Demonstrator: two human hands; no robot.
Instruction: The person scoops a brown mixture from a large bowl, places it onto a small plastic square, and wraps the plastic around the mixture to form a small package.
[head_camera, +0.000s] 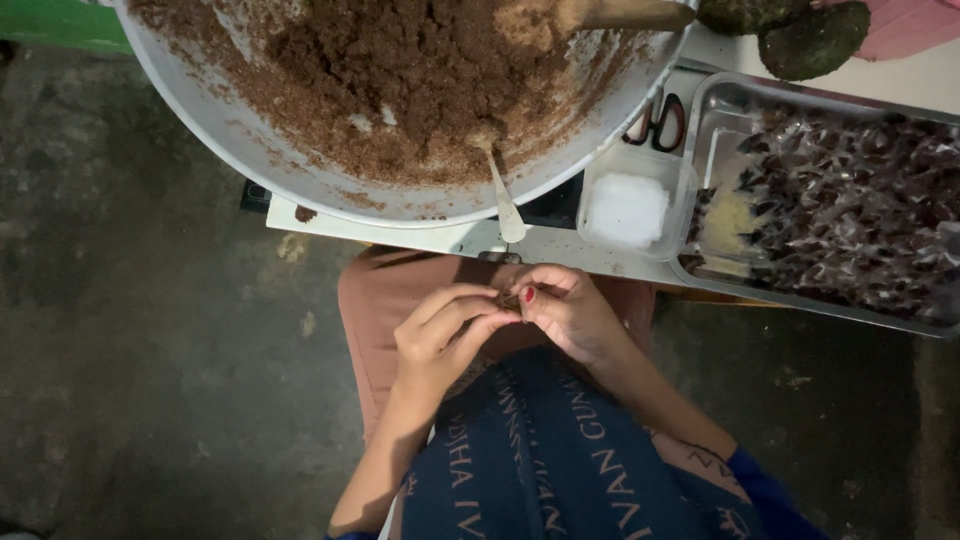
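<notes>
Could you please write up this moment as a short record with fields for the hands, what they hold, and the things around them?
left hand: left hand, fingers curled, pinching a small brown piece
right hand: right hand, fingertips on the same piece
bowl: big white bowl of brown crumbly mix, spoon resting on its rim
tray: metal tray full of small clear-wrapped dark pieces
box: small clear box with white content
scissors: scissors behind the box

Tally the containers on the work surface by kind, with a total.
Large white bowl of brown mixture: 1
Small clear plastic tub of white powder: 1
Metal tray of small wrapped pieces: 1
Total: 3
</notes>
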